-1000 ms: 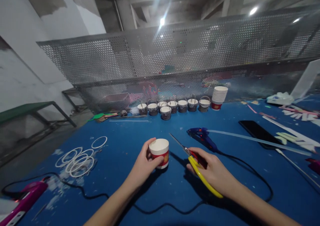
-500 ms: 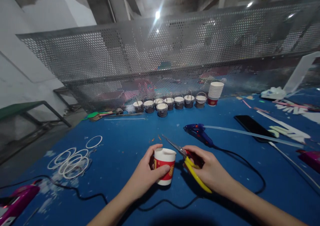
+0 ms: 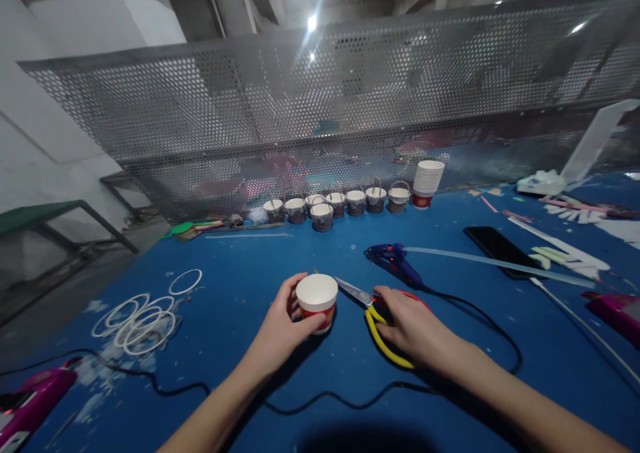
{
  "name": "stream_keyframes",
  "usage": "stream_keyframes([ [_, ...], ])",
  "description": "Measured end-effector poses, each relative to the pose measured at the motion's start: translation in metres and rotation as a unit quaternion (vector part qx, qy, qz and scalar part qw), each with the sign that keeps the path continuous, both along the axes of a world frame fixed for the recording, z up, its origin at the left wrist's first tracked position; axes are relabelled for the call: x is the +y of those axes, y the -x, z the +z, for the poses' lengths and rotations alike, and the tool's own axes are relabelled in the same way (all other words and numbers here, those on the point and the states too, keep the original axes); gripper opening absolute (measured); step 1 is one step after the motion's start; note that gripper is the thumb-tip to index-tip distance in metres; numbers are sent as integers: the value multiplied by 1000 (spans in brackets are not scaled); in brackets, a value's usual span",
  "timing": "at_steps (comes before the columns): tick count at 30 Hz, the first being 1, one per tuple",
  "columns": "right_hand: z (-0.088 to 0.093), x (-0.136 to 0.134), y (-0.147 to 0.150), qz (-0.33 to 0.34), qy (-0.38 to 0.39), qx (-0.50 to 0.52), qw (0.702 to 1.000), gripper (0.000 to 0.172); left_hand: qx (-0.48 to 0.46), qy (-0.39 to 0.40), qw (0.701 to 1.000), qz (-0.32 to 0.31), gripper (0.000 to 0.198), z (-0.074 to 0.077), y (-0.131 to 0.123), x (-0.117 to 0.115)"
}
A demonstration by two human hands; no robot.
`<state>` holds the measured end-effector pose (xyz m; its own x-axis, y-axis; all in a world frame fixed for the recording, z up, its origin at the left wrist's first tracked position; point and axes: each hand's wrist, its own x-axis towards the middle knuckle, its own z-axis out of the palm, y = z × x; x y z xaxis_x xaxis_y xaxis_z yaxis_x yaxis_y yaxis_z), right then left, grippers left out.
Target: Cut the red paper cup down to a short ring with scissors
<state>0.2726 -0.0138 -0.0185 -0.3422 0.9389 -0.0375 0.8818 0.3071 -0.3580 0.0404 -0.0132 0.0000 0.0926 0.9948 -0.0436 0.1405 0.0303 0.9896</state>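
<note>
- With our left hand (image 3: 290,314) we hold one red and white paper cup (image 3: 318,298); the fingers curve around its wall, thumb in front. It stands upright in the middle of the tabletop (image 3: 240,266), well inside the far and left edges.
- Our right hand (image 3: 407,323) is closed around the handles of the scissors (image 3: 356,294), one yellow and one red. The blades lie together, the tip just beside the cup. We cannot tell if the scissors rest on the tabletop.
- In our judgement, the step in hand is work on this single cup with the scissors. A next move of the blades would call for a steady left grip and a careful approach to the rim.
- Beyond the right hand lies a blue glue gun (image 3: 403,264); its long glue stick (image 3: 450,255) points toward the right edge and seems to pass over a black phone (image 3: 495,245).
- Near the left edge we have a pile of white rings (image 3: 143,299) and what seems a magenta power strip (image 3: 43,403).
- Along the far edge stand small grey-coated cups (image 3: 355,205), and to their right a stack of paper cups (image 3: 429,181).
- Behind the far edge rises a perforated metal panel (image 3: 290,106). In the room we see a green bench (image 3: 37,215) beyond the left edge, and a bright ceiling light (image 3: 312,23).
</note>
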Motion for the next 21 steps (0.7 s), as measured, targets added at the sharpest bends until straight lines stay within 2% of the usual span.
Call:
stream_keyframes([
  [4, 1, -6, 6, 20, -3, -55, 998, 31, -30, 8, 999, 21, 71, -5, -3, 1],
  [10, 15, -15, 19, -4, -22, -123, 992, 28, -45, 9, 998, 53, 72, -7, -9, 1],
  [21, 22, -16, 12, 44, -52, -86, 994, 26, -25, -1, 999, 44, 66, -10, -14, 2],
])
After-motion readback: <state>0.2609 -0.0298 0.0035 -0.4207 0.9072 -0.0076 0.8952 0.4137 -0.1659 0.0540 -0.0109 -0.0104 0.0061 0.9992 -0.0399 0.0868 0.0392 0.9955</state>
